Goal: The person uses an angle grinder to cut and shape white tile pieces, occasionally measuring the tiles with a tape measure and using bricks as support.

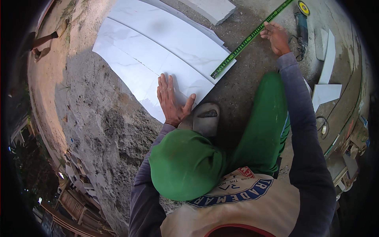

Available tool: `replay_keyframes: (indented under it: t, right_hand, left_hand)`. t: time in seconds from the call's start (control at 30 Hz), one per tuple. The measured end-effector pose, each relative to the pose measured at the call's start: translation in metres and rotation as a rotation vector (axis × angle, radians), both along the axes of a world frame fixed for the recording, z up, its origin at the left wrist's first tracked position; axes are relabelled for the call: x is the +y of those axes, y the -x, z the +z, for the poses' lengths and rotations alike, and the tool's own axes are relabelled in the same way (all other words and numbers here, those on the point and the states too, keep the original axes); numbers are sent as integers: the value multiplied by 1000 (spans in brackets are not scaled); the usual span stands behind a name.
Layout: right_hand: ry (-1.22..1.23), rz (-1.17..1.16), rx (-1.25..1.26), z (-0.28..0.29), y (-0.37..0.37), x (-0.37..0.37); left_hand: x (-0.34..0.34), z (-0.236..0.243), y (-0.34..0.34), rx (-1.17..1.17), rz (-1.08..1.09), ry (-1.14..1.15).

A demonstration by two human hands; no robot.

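Note:
A white marbled tile (136,65) lies on the ground in front of me, with a thin dark line running part of the way across it. My left hand (173,100) rests flat on its near edge, fingers spread. My right hand (275,37) pinches the blade of a green tape measure (246,41) between thumb and fingers. From that hand, the blade slopes down to the left and its end lies over the tile's right corner; the other way it runs out of view at the top. Another white tile (166,29) sits just beyond, partly overlapping others beneath it.
An angle grinder (302,29) with a yellow disc lies beyond my right hand. White tile offcuts (327,93) are at the right, near a cable (323,126). A pale slab (213,10) is at the top. Another person's foot (40,53) shows at far left, beside rough grey ground (94,102).

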State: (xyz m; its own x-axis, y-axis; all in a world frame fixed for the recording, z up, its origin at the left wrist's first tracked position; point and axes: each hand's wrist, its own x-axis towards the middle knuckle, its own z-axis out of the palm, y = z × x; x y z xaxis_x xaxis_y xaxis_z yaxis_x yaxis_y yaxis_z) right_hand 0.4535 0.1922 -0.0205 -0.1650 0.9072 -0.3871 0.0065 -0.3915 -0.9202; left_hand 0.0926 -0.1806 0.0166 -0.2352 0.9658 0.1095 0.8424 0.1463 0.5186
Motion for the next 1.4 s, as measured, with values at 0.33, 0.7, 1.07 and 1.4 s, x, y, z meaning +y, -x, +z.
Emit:
replay_keyframes:
  t: [0.33,0.7,1.07,1.4]
  right_hand:
    - [-129,-61,301,46,151,97]
    - [-274,-186,256,32,400,215]
    - [-297,-69,118,7,509,276]
    - [-293,45,60,-2,540,279]
  left_hand:
    - [112,-8,161,131,396,-4]
    - [133,-10,159,211,399,89]
    - [137,-9,164,148,402,128]
    - [136,-3,171,111,390,173]
